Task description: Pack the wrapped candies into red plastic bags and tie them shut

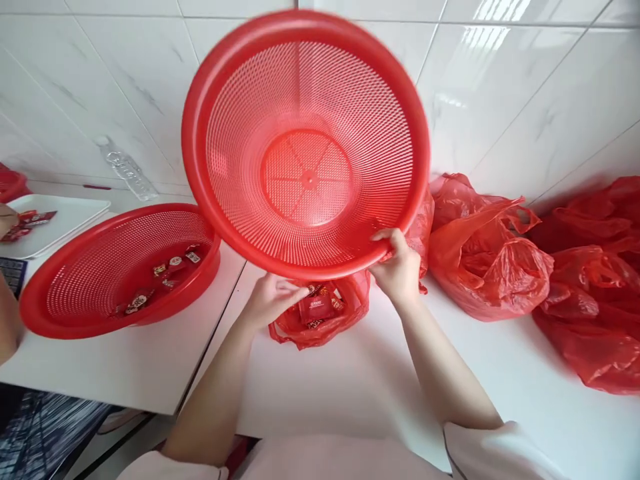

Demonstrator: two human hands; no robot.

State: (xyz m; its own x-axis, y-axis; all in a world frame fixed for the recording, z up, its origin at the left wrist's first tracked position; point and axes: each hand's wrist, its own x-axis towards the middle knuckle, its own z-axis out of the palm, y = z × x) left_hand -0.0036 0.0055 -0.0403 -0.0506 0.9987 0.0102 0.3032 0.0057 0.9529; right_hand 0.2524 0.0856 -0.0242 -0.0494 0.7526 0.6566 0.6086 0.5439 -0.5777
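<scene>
A large red perforated plastic basket (305,143) is tipped up on its edge, its empty inside facing me. My right hand (399,268) grips its lower rim, thumb over the edge. My left hand (271,299) reaches under the basket, fingers partly extended at the mouth of an open red plastic bag (320,317) that holds small wrapped sweets. I cannot see whether those fingers pinch anything.
A second red basket (117,270) with a few wrapped sweets stands at the left. Behind it are a white tray (55,223) and a clear bottle (127,173). More red bags (493,253) lie at the right. Another person's arm (7,313) shows at the left edge.
</scene>
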